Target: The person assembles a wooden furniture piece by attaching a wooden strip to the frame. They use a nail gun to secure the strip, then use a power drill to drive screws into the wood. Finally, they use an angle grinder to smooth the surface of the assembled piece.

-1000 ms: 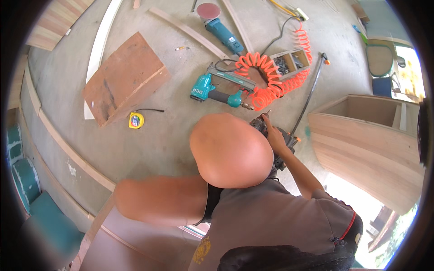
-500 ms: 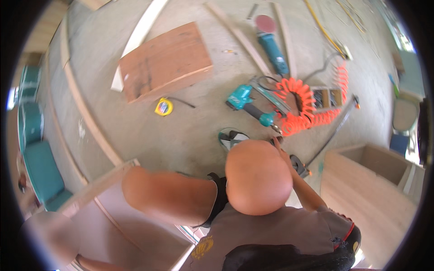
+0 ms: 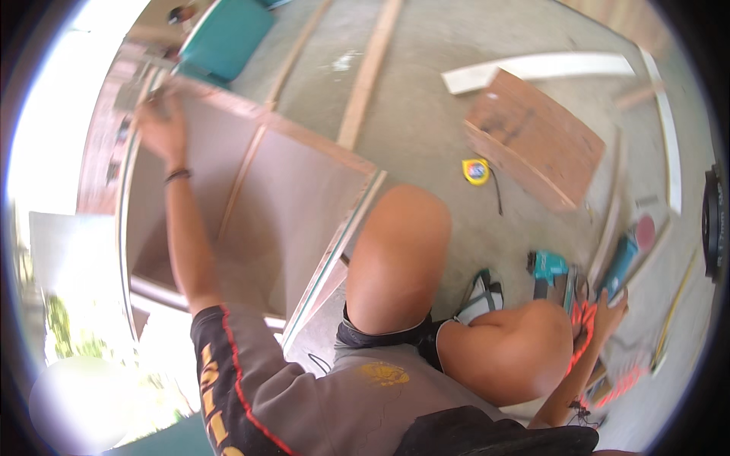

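Note:
My left hand point(image 3: 162, 129) is closed over the upper corner of an open-fronted wooden cabinet point(image 3: 357, 161) at the left, its arm stretched across the opening. Down at the right, my right hand point(image 3: 607, 318) lies beside the coiled orange air hose point(image 3: 582, 328), over the rear end of a teal grinder point(image 3: 623, 258) with a reddish disc. Its fingers point away from me; whether they grip anything is unclear. A teal nail gun point(image 3: 549, 266) lies just left of that hand, partly behind my bent knee.
A yellow tape measure point(image 3: 476, 172) lies on the concrete by a reddish-brown wooden box point(image 3: 532, 137). Beyond it is a white curved strip point(image 3: 544, 70). Long wooden battens point(image 3: 370, 72) run along the floor behind the cabinet. A teal seat point(image 3: 228, 38) stands at the far left.
My view has swung left toward the cabinet, so the floor tools now appear farther right. My left hand has come into sight on the cabinet corner. My right hand now appears by the grinder's end.

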### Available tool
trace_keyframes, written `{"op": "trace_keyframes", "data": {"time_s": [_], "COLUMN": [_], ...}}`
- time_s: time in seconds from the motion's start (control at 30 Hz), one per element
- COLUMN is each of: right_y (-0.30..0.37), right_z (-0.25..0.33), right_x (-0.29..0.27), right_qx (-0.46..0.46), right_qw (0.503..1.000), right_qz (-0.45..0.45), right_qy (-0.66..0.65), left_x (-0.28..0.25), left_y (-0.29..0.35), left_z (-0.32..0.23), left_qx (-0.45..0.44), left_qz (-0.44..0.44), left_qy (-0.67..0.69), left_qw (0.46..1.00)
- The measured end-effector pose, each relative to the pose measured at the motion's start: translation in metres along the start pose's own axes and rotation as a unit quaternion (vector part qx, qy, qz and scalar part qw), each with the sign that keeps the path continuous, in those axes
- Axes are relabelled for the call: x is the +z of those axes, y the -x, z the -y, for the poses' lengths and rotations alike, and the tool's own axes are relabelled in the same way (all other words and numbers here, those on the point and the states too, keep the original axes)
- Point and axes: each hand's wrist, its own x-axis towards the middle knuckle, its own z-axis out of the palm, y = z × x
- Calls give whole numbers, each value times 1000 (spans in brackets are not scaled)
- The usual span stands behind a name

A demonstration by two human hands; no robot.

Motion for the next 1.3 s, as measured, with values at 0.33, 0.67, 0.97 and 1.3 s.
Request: {"op": "trace_keyframes", "data": {"time_s": [0.33, 0.67, 0.97, 1.3], "right_y": [-90, -89, -68, 76], "right_z": [-30, -29, -8, 243], "right_x": [81, 67, 40, -129], "right_qx": [119, 75, 169, -27], "right_qw": [984, 997, 930, 797], "right_qz": [104, 29, 45, -51], "right_qy": [88, -13, -324, -601], "left_x": [5, -19, 1, -12], "left_y": [70, 70, 104, 157], "left_z": [-51, -83, -91, -87], "left_qx": [-505, -571, -509, -422], "left_qz": [225, 228, 148, 164], "left_qy": [521, 489, 604, 667], "left_qw": [650, 619, 595, 591]}}
